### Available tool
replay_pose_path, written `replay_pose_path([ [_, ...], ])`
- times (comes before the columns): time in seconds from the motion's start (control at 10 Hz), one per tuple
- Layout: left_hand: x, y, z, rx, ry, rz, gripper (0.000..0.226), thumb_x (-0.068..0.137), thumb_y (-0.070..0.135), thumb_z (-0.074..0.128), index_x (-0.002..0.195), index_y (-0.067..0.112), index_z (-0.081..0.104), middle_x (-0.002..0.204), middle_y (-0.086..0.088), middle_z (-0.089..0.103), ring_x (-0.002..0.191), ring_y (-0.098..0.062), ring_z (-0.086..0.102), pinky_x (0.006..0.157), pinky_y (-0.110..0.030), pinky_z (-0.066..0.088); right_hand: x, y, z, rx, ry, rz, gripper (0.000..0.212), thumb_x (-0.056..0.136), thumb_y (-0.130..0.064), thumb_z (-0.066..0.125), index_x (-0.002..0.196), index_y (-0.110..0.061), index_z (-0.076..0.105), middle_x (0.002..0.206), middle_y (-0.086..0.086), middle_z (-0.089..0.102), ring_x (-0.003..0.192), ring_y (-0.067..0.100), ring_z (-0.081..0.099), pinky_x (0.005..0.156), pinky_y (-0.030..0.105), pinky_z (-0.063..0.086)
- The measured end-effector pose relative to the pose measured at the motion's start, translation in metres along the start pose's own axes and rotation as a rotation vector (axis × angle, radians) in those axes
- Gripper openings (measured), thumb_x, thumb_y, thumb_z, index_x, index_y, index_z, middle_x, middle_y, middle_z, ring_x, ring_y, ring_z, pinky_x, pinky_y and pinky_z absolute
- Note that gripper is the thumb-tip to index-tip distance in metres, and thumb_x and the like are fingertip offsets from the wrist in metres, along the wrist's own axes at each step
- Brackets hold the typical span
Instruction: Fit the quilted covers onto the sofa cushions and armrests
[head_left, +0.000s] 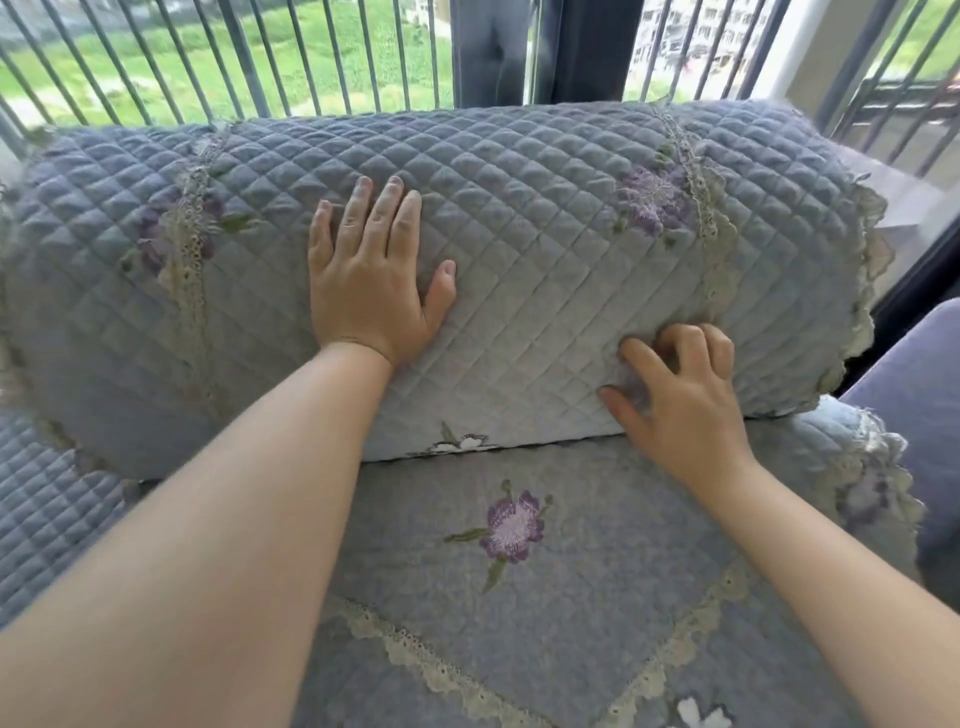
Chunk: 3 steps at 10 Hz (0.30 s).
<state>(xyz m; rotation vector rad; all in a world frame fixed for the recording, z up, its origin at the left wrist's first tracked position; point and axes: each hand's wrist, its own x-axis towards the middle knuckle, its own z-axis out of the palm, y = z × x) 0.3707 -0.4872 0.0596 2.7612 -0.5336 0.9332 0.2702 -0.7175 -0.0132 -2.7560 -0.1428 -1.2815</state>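
Quilted cover (519, 218), blue-grey with diamond stitching, draped over the rounded back cushion of the sofa and reaching down to the seam where back meets seat. Left hand (371, 275) laid flat on the upper face of that cover, fingers straight and slightly spread, thumb out to the side, pressing and gripping nothing. Right hand (680, 384) lower and further right, near the bottom edge of the same cover, fingers curled and dug into the quilting so that the fabric bunches in small folds beneath them (a grasp on the cloth, not a flat press). Lace trim (701, 208) running in vertical bands over the cushion, with a purple embroidered flower (649, 200) just beside the right band and a blurrier one by the left band. Second quilted cover (597, 597) spread on the seat cushion below, touching the lower edge of the back cover, carrying its own purple flower (511, 527) and a scalloped lace border (415, 654) set in diagonal lines. Behind the sofa, window bars (260, 52), a dark curtain (540, 47) and green ground outside.
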Motion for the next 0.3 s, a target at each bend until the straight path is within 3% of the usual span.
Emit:
replay_pose_path([
  [0.2,-0.001,-0.002,0.01,-0.007,0.115,0.046,0.063,0.085,0.042,0.029,0.128,0.002,0.051,0.135,-0.016,0.051,0.129,-0.036,0.043,0.108,-0.047,0.022,-0.005,-0.005,0.003,0.002,0.028,0.059,0.032,0.076,-0.039,0.051,0.1,-0.017,0.048,0.096,0.006,0.035,0.097,0.027,0.033,0.074,0.042,0.05],
  [0.3,0.0,-0.003,0.013,0.019,0.139,0.046,0.061,0.085,0.041,0.031,0.125,0.002,0.053,0.132,-0.016,0.054,0.126,-0.036,0.046,0.107,-0.044,0.02,0.004,-0.009,-0.004,0.065,0.017,0.094,0.036,0.073,-0.039,0.052,0.09,-0.009,0.063,0.085,0.012,0.05,0.092,0.028,0.038,0.073,0.035,0.049],
])
